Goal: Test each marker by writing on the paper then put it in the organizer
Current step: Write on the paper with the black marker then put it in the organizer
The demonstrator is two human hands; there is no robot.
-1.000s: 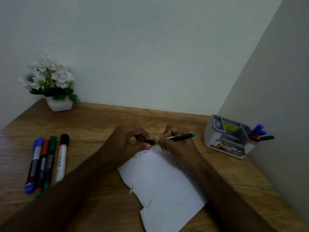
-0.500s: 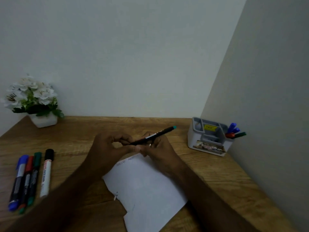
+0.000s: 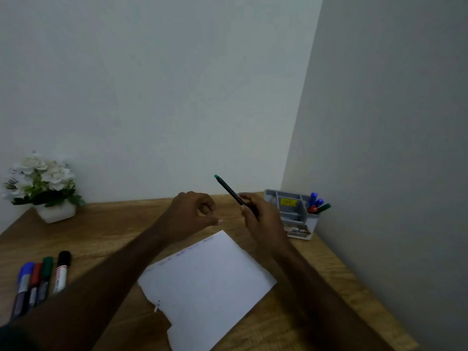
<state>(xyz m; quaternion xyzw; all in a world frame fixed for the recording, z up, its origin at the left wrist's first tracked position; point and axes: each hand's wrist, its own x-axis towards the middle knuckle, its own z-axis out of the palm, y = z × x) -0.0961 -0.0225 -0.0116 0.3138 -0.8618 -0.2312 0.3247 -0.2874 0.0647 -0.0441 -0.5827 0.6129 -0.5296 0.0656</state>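
My right hand (image 3: 263, 219) holds a thin black marker (image 3: 234, 195) in a pinch, fingers curled round its lower part, the barrel tilted up and away to the left so its green end stands highest, above the table (image 3: 114, 229). My left hand (image 3: 192, 214) is just to the left of that grip and apart from the marker; its fingers are curled in with the thumb stretched toward the right, and I see nothing in it. Both hands hang above the far edge of the white paper (image 3: 210, 282), which lies flat on the table just below and nearer to me than the grip, one near corner torn; faint marks run along its far edge, too blurred to read. Right of the holding hand, close behind it, stands the grey organizer (image 3: 291, 211) in the corner, with blue, red and green markers (image 3: 317, 205) leaning out of its right compartment. Well to the left of both hands four capped markers (image 3: 41, 279) lie side by side: blue, red, green, and a white one with a black cap. Farther left and back sits a white pot of white flowers (image 3: 43, 183).
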